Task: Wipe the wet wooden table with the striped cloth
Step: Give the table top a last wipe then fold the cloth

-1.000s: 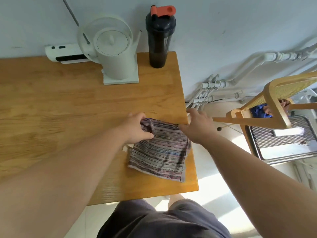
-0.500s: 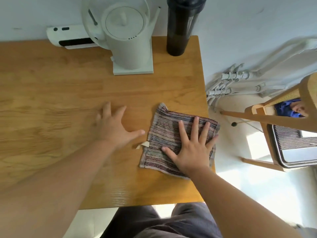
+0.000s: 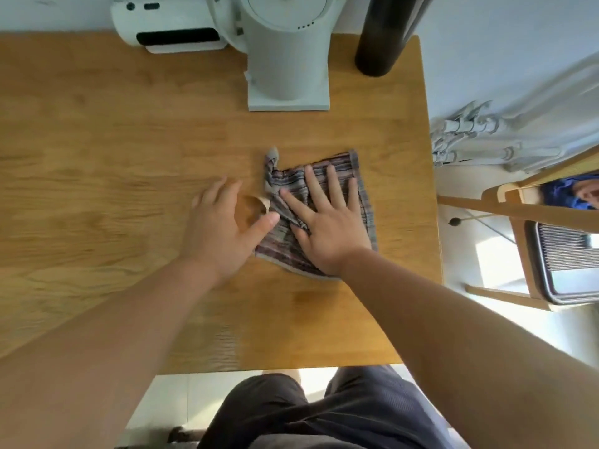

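Currently the striped cloth (image 3: 278, 251) lies on the wooden table (image 3: 129, 140) near its right edge, before the white kettle (image 3: 288, 59). The right hand (image 3: 327, 231) presses it, fingers (image 3: 332, 186) straight and spread on top. The left hand (image 3: 220, 231) lies open alongside, thumb at the cloth's left edge.

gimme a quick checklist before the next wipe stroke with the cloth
1. Right hand flat on the striped cloth: ok.
2. Cloth lying smooth: not ok, its left edge is bunched.
3. Left hand out of the cloth's way: not ok, it lies right beside the left edge.
4. Kettle and bottle apart from the cloth: ok, both at the back edge of the table.
5. Where the table is wet: cannot tell.
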